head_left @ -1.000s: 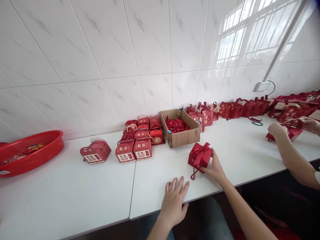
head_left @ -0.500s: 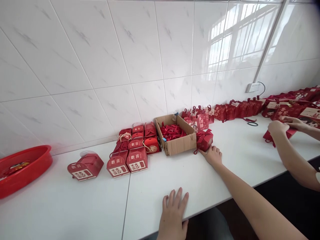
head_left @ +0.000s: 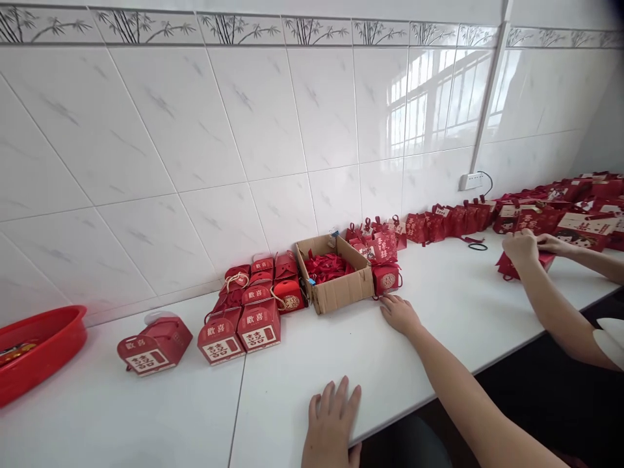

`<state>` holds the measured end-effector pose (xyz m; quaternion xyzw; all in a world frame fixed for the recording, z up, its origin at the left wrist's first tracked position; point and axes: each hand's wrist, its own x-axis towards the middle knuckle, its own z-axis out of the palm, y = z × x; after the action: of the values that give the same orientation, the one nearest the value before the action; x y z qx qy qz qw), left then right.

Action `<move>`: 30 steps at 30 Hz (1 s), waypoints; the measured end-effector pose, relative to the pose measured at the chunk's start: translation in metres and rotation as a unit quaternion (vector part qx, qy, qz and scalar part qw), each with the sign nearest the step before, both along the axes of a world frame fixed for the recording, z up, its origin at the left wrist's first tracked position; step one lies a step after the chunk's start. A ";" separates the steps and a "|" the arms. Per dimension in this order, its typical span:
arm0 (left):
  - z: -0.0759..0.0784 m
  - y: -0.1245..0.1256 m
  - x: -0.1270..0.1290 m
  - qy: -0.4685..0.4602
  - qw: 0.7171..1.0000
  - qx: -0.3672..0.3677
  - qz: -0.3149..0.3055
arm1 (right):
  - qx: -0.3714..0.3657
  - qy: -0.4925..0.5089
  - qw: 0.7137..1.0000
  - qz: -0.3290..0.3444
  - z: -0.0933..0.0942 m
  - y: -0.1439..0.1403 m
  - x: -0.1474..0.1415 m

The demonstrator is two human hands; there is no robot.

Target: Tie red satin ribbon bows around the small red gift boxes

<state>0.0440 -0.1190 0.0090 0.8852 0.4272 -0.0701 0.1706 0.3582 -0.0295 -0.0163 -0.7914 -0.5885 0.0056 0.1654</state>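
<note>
My left hand [head_left: 331,419] lies flat at the table's front edge, fingers spread and holding nothing. My right hand [head_left: 400,314] rests palm down on the white table, its fingers stretched out just in front of a small red gift box [head_left: 387,281] with a gold round emblem. Fingertips and box look very close; whether they touch I cannot tell. Left of that box stands a cardboard box [head_left: 344,290] filled with red ribbons [head_left: 327,266]. Behind it are red bags [head_left: 384,247] with ribbon loops.
Red gift boxes [head_left: 260,327] are grouped left of the cardboard box, and another gift box [head_left: 156,344] stands apart. A red basin [head_left: 53,354] is at far left. To the right, a co-worker's hands [head_left: 524,250] handle a red box. A black ring [head_left: 478,246] lies near the bags.
The small gift box by my right hand has shifted back and turned, with its emblem now facing front. My left hand stays flat. The view has tilted up, showing more wall.
</note>
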 end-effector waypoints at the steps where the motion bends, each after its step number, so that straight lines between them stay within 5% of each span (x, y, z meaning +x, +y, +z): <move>1: 0.001 -0.001 0.000 -0.006 1.000 0.002 0.010 | -0.007 -0.002 1.000 0.000 -0.001 -0.001 0.000; 9: 0.006 -0.004 0.000 -0.066 0.989 0.054 0.125 | -0.080 -0.008 0.997 -0.009 -0.008 -0.010 -0.002; 15: -0.003 0.011 -0.003 -0.010 0.963 0.085 0.256 | -0.109 -0.007 0.994 -0.013 -0.008 -0.025 -0.002; 30: 0.000 0.086 -0.130 0.024 0.897 0.125 0.424 | -0.102 -0.021 0.995 -0.005 -0.013 -0.038 0.003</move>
<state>-0.0860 -0.0328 0.0089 0.6318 0.7715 0.0412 0.0620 0.3612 -0.0676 -0.0294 -0.8072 -0.5840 0.0480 0.0716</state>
